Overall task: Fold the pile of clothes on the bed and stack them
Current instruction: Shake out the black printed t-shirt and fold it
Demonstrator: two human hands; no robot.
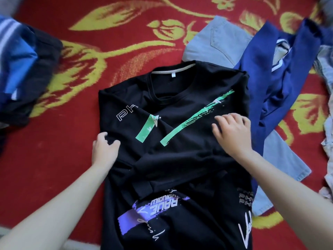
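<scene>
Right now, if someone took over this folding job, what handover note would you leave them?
Left hand grips the left edge of the black T-shirt; right hand rests open on its front.
The shirt lies on the red blanket, a sleeve laid across it, fold unfinished.
Pale jeans and a blue garment lie unfolded to its right; a blurred bundle of clothes sits far left.
To do: finish this fold, fold the rest, stack.

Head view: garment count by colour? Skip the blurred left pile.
Black: 2, green-print tee, apparently separate purple-print tee
Light-blue denim: 1
Royal blue garment: 1
Pale patterned cloth, right edge: 1
Total: 5
</scene>
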